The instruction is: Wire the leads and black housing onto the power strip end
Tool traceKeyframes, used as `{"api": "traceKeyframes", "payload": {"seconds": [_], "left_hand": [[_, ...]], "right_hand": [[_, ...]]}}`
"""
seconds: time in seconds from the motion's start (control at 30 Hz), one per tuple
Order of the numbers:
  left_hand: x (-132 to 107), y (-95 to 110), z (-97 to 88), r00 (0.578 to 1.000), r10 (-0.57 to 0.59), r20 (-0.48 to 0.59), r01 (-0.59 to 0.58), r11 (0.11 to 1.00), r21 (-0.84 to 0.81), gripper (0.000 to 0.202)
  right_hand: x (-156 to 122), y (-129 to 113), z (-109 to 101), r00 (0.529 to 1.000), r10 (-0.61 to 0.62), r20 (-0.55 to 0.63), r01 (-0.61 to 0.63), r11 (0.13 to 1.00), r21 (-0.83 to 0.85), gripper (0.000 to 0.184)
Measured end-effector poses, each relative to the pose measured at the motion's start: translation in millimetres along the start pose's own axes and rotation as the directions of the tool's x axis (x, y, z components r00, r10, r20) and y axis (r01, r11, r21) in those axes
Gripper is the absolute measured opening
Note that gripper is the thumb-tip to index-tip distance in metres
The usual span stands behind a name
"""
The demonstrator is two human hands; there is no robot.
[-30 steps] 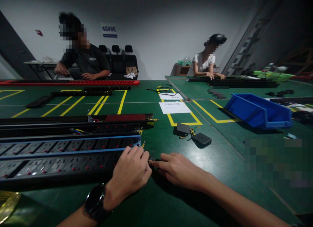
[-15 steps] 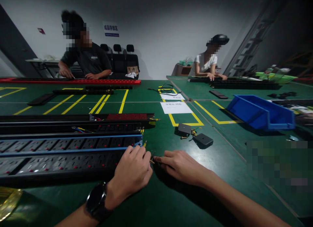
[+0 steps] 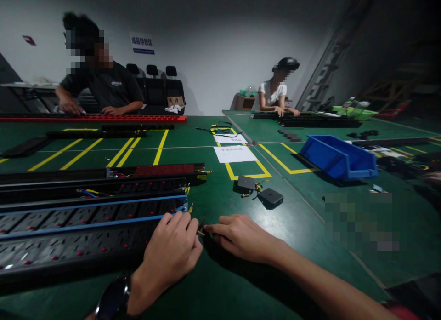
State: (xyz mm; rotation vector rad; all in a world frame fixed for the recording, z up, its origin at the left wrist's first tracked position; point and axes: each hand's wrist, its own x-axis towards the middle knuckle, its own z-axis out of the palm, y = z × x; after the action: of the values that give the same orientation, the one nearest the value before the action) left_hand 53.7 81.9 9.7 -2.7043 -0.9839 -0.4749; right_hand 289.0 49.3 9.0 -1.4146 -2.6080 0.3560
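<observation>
My left hand [image 3: 172, 246], with a dark watch on its wrist, is closed over the right end of the nearest black power strip [image 3: 79, 246]. The strip has a row of sockets with small red parts. Close to that end, my right hand [image 3: 241, 235] is closed, its index finger and thumb near a small dark piece [image 3: 202, 223] and a thin brass-coloured piece [image 3: 200, 233]. What lies between the right fingertips is too small to make out. Just behind my left hand runs a blue-edged power strip [image 3: 93, 215], a yellow-green wire [image 3: 190, 208] at its end.
Further strips with loose wires, one with a dark red section [image 3: 163, 170], lie behind. Two black boxes [image 3: 271, 198] joined by wires, a blue bin [image 3: 339, 161] and a white paper sign [image 3: 234, 154] are on the green table. Two people [image 3: 110, 88] work across it.
The whole view has turned to the right, so things sit further left. My hands keep nearly the same pose at the strip's end.
</observation>
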Motion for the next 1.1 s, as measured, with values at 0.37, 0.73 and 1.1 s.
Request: {"api": "traceKeyframes", "payload": {"seconds": [0.37, 0.73, 1.1], "left_hand": [[1.5, -1.9, -0.1, 1.000, 0.017, -0.007, -0.017, 1.000, 0.014, 0.015], [2.7, -1.4, -2.0, 1.000, 0.010, -0.021, -0.010, 1.000, 0.024, 0.018], [3.0, -1.8, -1.9, 1.000, 0.003, -0.004, -0.003, 1.000, -0.003, 0.016]], "right_hand": [[-0.5, -0.8, -3.2, 1.000, 0.004, -0.005, -0.004, 1.000, 0.014, 0.037], [-0.8, -0.8, -3.7, 1.000, 0.002, -0.016, -0.002, 1.000, 0.016, 0.035], [-0.8, -0.7, -2.7, 1.000, -0.001, -0.020, 0.001, 1.000, 0.025, 0.033]]}}
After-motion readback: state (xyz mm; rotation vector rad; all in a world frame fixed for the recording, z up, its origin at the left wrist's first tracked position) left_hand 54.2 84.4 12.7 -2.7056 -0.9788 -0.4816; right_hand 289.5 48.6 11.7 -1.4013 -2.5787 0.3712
